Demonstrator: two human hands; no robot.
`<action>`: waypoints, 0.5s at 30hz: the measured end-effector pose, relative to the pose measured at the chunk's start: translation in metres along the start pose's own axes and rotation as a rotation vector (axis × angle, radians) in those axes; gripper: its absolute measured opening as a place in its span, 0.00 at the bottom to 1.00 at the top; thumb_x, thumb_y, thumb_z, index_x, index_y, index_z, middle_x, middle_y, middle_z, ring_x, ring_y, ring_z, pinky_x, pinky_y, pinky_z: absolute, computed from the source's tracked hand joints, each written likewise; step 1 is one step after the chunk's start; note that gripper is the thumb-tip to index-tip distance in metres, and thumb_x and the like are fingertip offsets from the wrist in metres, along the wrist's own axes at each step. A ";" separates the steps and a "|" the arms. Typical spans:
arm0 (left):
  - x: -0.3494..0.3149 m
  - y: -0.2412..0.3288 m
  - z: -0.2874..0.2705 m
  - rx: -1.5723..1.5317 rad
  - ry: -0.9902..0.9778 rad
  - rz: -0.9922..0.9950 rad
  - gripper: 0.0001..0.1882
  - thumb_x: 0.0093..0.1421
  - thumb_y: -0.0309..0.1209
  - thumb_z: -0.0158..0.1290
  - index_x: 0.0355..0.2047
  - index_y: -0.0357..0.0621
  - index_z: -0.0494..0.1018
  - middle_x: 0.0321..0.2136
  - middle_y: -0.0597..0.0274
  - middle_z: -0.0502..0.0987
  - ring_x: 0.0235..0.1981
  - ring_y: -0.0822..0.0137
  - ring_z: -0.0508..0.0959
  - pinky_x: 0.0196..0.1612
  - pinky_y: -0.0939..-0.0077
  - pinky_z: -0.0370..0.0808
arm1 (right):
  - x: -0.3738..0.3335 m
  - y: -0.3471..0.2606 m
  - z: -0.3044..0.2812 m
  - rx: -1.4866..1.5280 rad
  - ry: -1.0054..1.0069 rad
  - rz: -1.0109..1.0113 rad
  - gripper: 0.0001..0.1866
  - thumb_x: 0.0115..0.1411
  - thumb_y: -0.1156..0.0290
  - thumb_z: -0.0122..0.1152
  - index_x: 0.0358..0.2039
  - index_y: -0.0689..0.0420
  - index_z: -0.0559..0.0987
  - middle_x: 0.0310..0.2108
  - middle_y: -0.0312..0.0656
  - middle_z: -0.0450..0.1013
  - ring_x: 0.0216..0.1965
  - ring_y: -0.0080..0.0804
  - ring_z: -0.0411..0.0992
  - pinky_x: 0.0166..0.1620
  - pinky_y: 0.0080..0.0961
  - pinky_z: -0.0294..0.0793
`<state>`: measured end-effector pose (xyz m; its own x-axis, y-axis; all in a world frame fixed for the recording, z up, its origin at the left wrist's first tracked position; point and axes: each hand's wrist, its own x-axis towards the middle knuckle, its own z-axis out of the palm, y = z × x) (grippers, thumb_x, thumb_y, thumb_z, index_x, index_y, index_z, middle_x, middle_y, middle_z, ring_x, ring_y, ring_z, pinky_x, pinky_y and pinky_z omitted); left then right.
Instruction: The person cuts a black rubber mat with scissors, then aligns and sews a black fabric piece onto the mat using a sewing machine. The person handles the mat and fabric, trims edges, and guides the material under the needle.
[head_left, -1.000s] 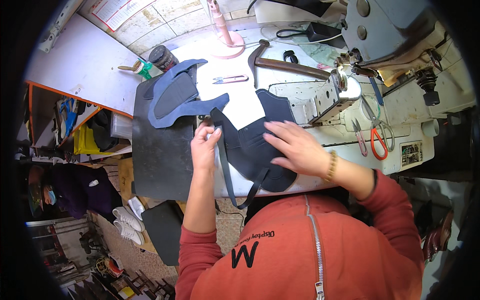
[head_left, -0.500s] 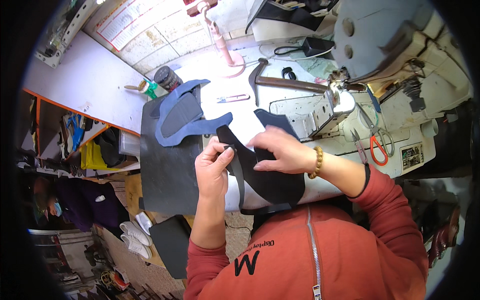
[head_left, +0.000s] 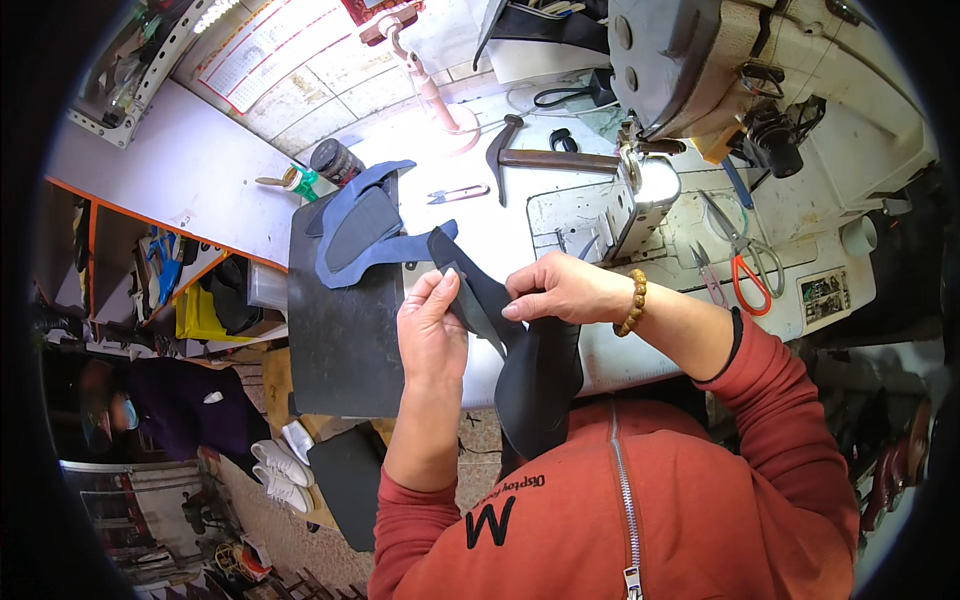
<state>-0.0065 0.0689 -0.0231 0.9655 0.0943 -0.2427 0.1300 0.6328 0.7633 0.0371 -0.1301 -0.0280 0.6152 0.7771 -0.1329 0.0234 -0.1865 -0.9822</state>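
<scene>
1. Thumb and fingers of the bare left hand (head_left: pixel 432 322) are pinched together on the upper end of a narrow, flat dark strip (head_left: pixel 480 318). Can't tell if they've got the edge of the bigger piece in there too.
2. Right hand (head_left: pixel 568 290), with a brown bead bracelet (head_left: pixel 638 302) on the wrist, has its thumb and curled fingers pinching a large black sheet piece with curved edges (head_left: pixel 540 385), roughly mid-length.
3. That black piece is up between the person's hands at the front of the white worktable (head_left: pixel 625 360). One narrow end points up past the left thumb, and the wide rounded end hangs over the table's front edge, right by the red zip-up sweatshirt (head_left: pixel 560 510).
4. Off to the left, a curved blue piece with a dark inset (head_left: pixel 340 274) lies partly on a flat black mat (head_left: pixel 345 350).
5. Behind the hands: small pale-handled thread snips (head_left: pixel 462 194) and a wooden-handled hammer with a dark metal head (head_left: pixel 560 160).
6. Over on the right, big scissors with one orange-red handle loop (head_left: pixel 745 262) lie just beside a second pair of snips (head_left: pixel 710 278), near the pale sewing machine (head_left: pixel 665 60).
</scene>
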 end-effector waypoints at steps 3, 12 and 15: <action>-0.016 0.002 0.011 0.124 0.140 0.262 0.02 0.59 0.19 0.52 0.30 0.37 0.73 0.42 0.58 0.74 0.37 0.75 0.73 0.43 0.83 0.68 | -0.002 0.003 0.001 0.228 0.010 -0.007 0.17 0.62 0.62 0.58 0.20 0.58 0.71 0.19 0.26 0.60 0.24 0.14 0.53 0.28 0.15 0.55; -0.080 0.032 0.012 0.163 -0.049 0.512 0.05 0.60 0.23 0.54 0.30 0.40 0.68 0.26 0.65 0.72 0.22 0.79 0.69 0.25 0.88 0.63 | -0.009 0.013 0.000 0.572 0.061 -0.033 0.13 0.61 0.66 0.58 0.20 0.55 0.72 0.20 0.26 0.66 0.24 0.11 0.61 0.31 0.12 0.59; -0.084 0.033 0.012 0.177 -0.087 0.453 0.06 0.59 0.24 0.55 0.31 0.40 0.67 0.25 0.64 0.72 0.22 0.77 0.69 0.26 0.87 0.65 | -0.011 0.013 0.002 0.633 0.095 -0.004 0.10 0.60 0.68 0.58 0.23 0.56 0.73 0.22 0.27 0.68 0.25 0.12 0.63 0.33 0.12 0.62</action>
<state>-0.0804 0.0723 0.0294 0.9482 0.2605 0.1819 -0.2779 0.4021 0.8724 0.0296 -0.1397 -0.0394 0.6841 0.7147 -0.1453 -0.4264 0.2303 -0.8747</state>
